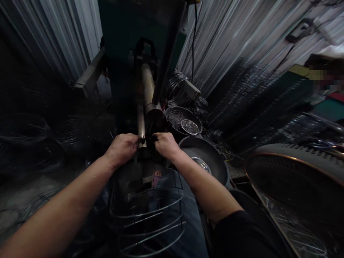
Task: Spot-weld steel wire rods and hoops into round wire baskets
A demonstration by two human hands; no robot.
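Observation:
My left hand [122, 148] is closed, its fingertips pinched beside the lower end of a narrow metal rod [141, 120] on the machine. Opposite it, my right hand [166, 145] is also pinched closed. A thin, dark, wire-like piece [147, 138] runs between the fingertips of both hands, across the rod; its exact shape is lost in the dark. Above the hands, a thick metal cylinder [148, 86] juts out from the dark green machine [120, 43]. Below them, a curved wire rack [153, 211] lies over my legs.
To the right stand two round dark basins [220, 163], [197, 130] with shiny round wire pieces inside. A large fan [292, 179] is at far right. Stacked wire mesh [242, 93] leans by the corrugated wall [225, 32]. Wire coils [40, 204] lie at lower left.

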